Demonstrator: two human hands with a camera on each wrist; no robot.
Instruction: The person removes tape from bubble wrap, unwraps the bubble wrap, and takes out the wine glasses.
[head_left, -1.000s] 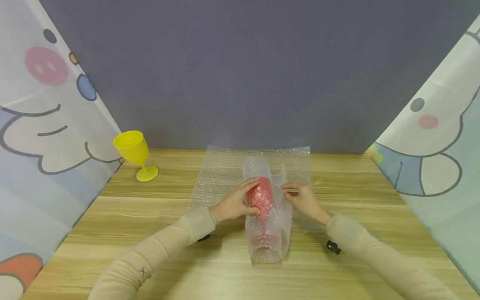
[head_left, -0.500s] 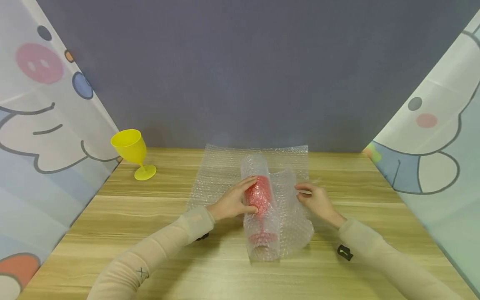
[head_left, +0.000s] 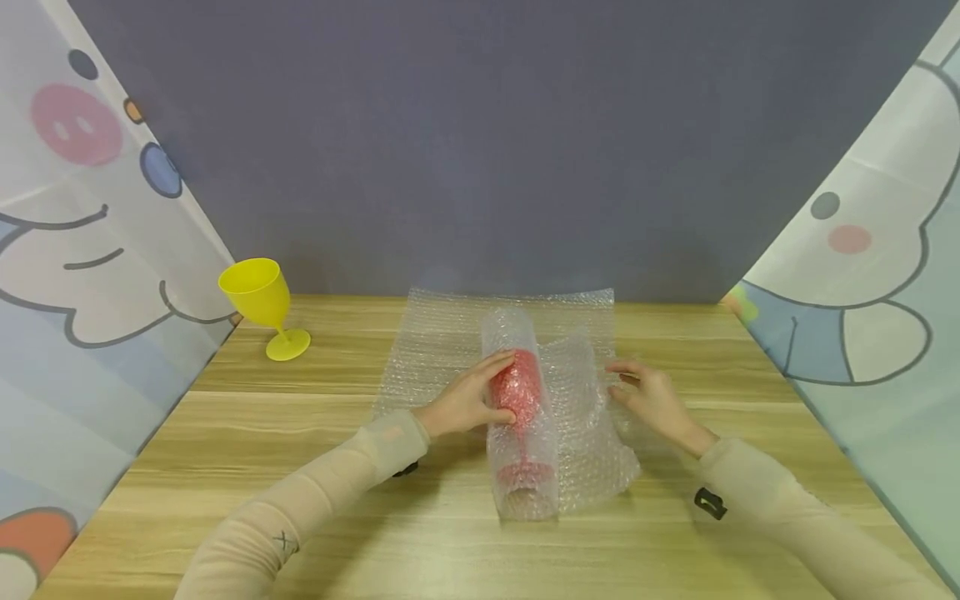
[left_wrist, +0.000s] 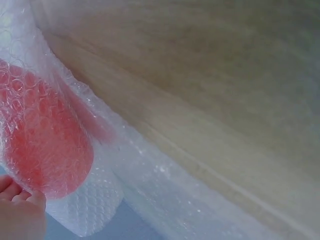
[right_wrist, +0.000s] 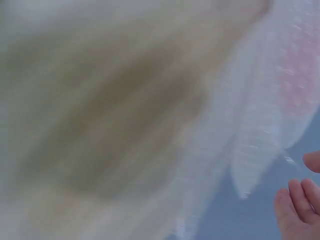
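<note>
A red goblet lies on its side inside a roll of clear bubble wrap, its bowl toward the far side and its foot toward the near end. My left hand holds the roll from the left, fingers on top of the bowl part and thumb on the near side. On the right, a loose bubble wrap flap spreads from the roll over the table. My right hand hovers by that flap's right edge, thumb and fingers apart with nothing between them, as the right wrist view also shows.
A yellow goblet stands upright at the table's back left. The flat bubble wrap sheet reaches to the dark back panel. Printed cartoon cloths flank the wooden table.
My right hand has let the flap go and moved right, away from the roll. The flap has fallen open to the right. My left hand stays on the roll.
</note>
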